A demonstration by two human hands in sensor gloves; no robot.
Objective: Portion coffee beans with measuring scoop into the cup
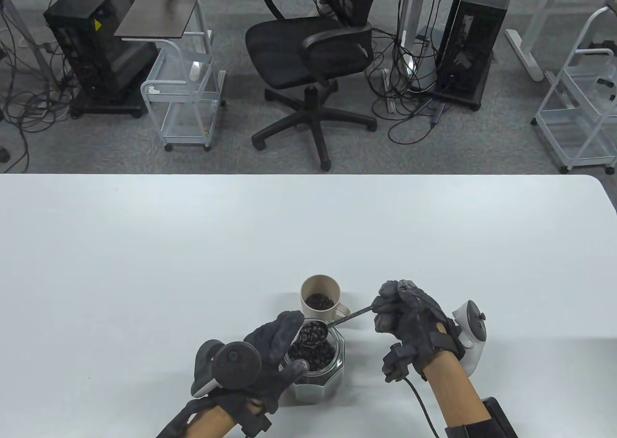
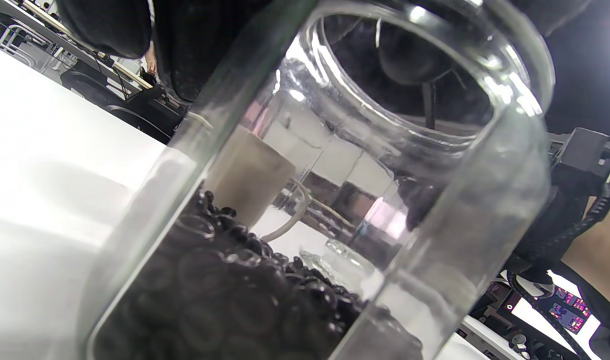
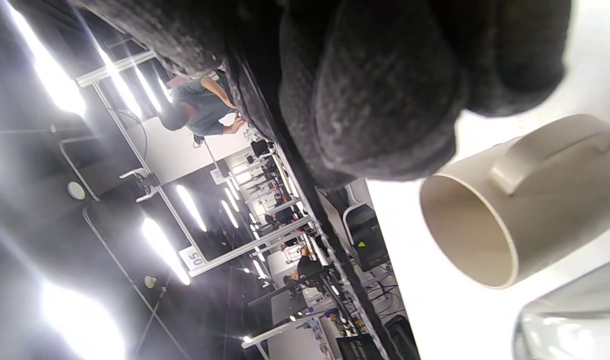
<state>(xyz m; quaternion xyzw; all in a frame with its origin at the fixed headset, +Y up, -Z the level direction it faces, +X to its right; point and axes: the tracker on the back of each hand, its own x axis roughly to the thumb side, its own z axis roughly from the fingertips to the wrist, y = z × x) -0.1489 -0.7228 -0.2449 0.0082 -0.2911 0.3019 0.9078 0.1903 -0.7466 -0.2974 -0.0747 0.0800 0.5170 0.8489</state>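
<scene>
A faceted glass jar [image 1: 320,368] [image 2: 305,200] of dark coffee beans stands near the table's front edge. My left hand [image 1: 282,356] wraps around its left side and holds it. My right hand [image 1: 402,312] grips the thin dark handle of a metal measuring scoop [image 1: 313,334]. The scoop's bowl is heaped with beans and hangs just above the jar's mouth. Behind the jar stands a beige cup [image 1: 320,300] [image 3: 515,210] with a handle on its right; beans lie in its bottom. The left wrist view looks through the jar's glass at the beans and the cup [image 2: 250,175].
The white table [image 1: 144,264] stretches wide to the left, right and back of the jar and cup. A black cable runs from my right wrist to a dark device [image 1: 496,414] at the front edge. An office chair and carts stand on the floor beyond.
</scene>
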